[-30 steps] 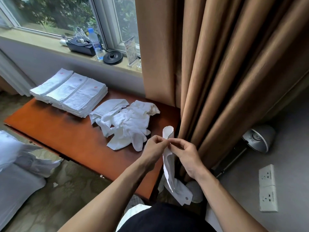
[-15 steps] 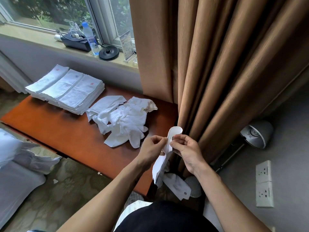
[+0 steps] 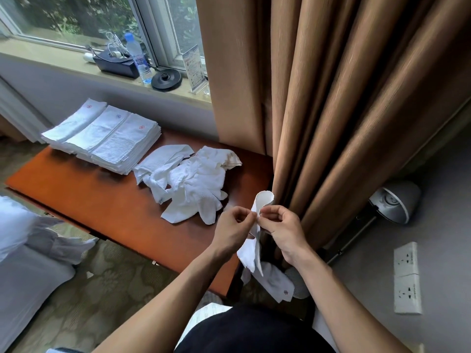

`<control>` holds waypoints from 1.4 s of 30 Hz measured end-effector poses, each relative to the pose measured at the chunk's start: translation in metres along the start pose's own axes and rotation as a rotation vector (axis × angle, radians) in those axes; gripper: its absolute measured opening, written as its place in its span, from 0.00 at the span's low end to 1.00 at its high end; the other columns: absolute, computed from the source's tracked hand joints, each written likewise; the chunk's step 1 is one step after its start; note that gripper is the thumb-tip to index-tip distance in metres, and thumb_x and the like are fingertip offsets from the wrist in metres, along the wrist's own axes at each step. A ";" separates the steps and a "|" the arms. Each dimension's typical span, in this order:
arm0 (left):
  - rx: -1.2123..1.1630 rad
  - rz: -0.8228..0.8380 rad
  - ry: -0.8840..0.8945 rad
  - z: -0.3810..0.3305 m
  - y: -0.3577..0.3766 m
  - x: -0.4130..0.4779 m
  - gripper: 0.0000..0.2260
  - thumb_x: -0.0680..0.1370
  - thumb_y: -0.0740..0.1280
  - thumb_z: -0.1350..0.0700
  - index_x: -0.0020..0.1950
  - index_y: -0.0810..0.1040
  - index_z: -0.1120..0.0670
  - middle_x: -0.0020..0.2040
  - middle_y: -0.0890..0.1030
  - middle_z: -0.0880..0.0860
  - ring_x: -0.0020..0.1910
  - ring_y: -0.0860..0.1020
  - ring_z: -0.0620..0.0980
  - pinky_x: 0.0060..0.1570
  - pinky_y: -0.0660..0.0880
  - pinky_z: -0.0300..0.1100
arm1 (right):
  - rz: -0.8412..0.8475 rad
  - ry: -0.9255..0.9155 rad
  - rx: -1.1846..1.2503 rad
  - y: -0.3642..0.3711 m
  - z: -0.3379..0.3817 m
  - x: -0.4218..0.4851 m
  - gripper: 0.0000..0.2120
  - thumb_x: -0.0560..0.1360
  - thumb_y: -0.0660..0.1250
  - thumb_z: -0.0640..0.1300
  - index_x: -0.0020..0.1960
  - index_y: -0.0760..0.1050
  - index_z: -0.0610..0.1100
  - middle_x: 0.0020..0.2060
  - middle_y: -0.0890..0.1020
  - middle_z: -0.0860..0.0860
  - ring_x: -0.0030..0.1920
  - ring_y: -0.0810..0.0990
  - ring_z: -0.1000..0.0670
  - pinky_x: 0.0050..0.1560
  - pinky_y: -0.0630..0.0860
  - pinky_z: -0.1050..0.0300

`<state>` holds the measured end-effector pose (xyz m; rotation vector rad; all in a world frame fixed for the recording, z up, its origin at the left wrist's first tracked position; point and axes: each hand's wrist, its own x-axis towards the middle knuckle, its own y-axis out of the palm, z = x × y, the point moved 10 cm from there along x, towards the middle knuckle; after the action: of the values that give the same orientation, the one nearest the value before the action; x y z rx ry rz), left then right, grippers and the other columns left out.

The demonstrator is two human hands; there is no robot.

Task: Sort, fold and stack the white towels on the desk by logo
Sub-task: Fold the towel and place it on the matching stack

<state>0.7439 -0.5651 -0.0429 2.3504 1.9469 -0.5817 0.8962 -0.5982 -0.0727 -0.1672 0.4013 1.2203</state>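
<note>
3 folded stacks (image 3: 102, 138) done on surface (image 3: 89, 200), far left; loose pile (image 3: 191, 182) beside them is unsorted. left hand (image 3: 233, 230) and right hand (image 3: 283, 233) both pinch 1 towel (image 3: 251, 253) near its top; it hangs at surface's right end. Likely over halfway.

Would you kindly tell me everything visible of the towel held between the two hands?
The towel is white, terry-looking cloth, hanging lengthwise. The left hand and right hand pinch its upper part together, leaving a loop standing above the fingers. The rest drapes down beside the desk, with a small dark logo near its lowest corner.
</note>
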 end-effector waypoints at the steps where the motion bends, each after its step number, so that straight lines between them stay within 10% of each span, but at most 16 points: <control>1: -0.033 0.012 -0.018 0.003 0.000 -0.001 0.07 0.81 0.70 0.57 0.49 0.83 0.60 0.45 0.84 0.59 0.39 0.83 0.48 0.40 0.83 0.43 | 0.012 -0.003 0.002 0.001 0.000 0.000 0.07 0.74 0.76 0.34 0.50 0.81 0.42 0.44 0.85 0.47 0.46 0.84 0.52 0.50 0.81 0.58; 15: 0.077 0.149 0.089 -0.004 0.001 -0.003 0.08 0.78 0.72 0.62 0.57 0.82 0.56 0.51 0.85 0.56 0.46 0.81 0.43 0.53 0.78 0.40 | 0.155 0.015 0.140 0.016 0.012 -0.012 0.12 0.81 0.63 0.26 0.58 0.78 0.39 0.53 0.81 0.40 0.51 0.86 0.48 0.54 0.82 0.59; 27: -0.019 0.100 0.123 -0.015 -0.020 0.000 0.09 0.76 0.74 0.62 0.50 0.75 0.58 0.44 0.80 0.54 0.43 0.76 0.49 0.47 0.75 0.45 | 0.126 -0.731 -0.848 0.032 0.080 -0.027 0.09 0.76 0.76 0.46 0.54 0.81 0.43 0.52 0.80 0.52 0.57 0.73 0.53 0.62 0.69 0.61; 42: 0.216 0.045 0.325 -0.057 -0.039 0.004 0.06 0.80 0.68 0.65 0.53 0.83 0.56 0.48 0.85 0.49 0.46 0.81 0.46 0.48 0.77 0.37 | 0.197 -0.688 -0.851 0.048 0.084 -0.016 0.05 0.78 0.73 0.39 0.54 0.82 0.42 0.51 0.79 0.61 0.58 0.78 0.50 0.63 0.74 0.47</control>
<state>0.7224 -0.5380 0.0173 2.7671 2.0371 -0.4511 0.8649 -0.5673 0.0146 -0.4196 -0.7349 1.4927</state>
